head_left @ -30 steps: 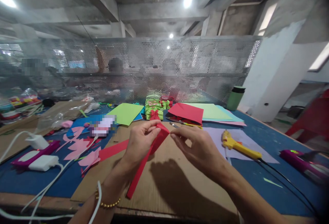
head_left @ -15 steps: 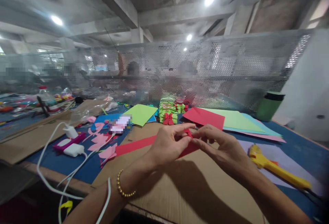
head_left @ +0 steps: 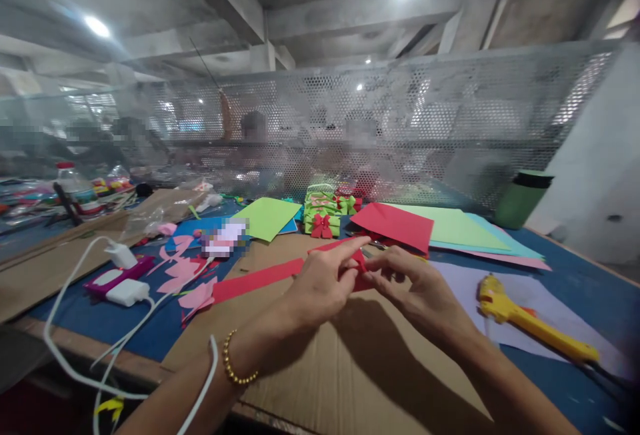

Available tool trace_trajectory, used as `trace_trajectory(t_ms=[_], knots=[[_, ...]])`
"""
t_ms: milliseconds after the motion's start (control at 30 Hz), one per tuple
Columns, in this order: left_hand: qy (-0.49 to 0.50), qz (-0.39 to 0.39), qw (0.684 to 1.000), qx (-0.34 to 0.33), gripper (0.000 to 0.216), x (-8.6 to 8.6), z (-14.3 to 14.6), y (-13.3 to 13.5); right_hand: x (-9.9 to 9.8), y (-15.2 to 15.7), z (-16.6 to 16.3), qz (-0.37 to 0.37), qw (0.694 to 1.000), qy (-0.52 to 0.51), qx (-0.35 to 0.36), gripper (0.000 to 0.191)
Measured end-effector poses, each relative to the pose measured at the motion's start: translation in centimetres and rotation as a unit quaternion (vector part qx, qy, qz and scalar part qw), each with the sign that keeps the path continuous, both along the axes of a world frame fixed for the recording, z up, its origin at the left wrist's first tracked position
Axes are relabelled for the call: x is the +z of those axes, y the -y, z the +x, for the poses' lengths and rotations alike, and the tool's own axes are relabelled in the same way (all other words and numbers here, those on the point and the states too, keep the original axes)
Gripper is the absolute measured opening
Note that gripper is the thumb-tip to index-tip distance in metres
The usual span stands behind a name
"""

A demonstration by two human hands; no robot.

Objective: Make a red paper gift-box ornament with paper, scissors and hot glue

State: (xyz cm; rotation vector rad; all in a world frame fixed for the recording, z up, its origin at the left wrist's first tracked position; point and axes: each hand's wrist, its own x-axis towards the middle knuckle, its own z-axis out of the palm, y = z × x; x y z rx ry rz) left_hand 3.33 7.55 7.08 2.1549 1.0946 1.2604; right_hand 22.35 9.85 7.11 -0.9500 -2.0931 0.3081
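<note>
Over the brown cardboard sheet [head_left: 320,355], both hands pinch a folded piece of red paper [head_left: 361,263]. My left hand [head_left: 325,282] holds it between thumb and fingers, its index finger stretched along the top. From the other side my right hand [head_left: 413,285] grips the paper's edge with thumb and fingertips. Part of the red paper is hidden behind my left hand. A flat red paper strip [head_left: 257,280] lies to the left on the cardboard. Beyond the hands stand small green folded pieces with red bows [head_left: 321,222].
At right, a yellow hot glue gun [head_left: 533,322] lies on lilac paper [head_left: 555,295]. Red sheets [head_left: 395,225] and pale green paper [head_left: 465,232] are stacked behind. A purple power strip [head_left: 117,280] with white cables sits left, near pink paper scraps [head_left: 180,272]. A green bottle [head_left: 523,202] stands far right.
The view has shifted slightly, so the table's things sit a little further left. Both hands still pinch the red paper, now tilted differently, with more of it showing above my left hand.
</note>
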Motion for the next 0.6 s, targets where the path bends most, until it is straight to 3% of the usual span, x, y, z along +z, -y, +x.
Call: trace_trajectory(t_ms=[233, 500, 600], knots=[[-0.055, 0.000, 0.998, -0.006, 0.074, -0.7, 0.3, -0.1, 0.1, 0.9, 0.1, 0.054, 0.997, -0.013, 0.044, 0.011], [-0.171, -0.034, 0.985, 0.019, 0.081, -0.2, 1.0, 0.0, -1.3, 0.4, 0.5, 0.175, 0.976, 0.123, 0.030, 0.011], [-0.182, -0.023, 0.982, 0.036, 0.081, -0.4, 1.2, 0.1, -1.1, 0.3, 0.5, 0.181, 0.972, 0.147, 0.037, 0.011]])
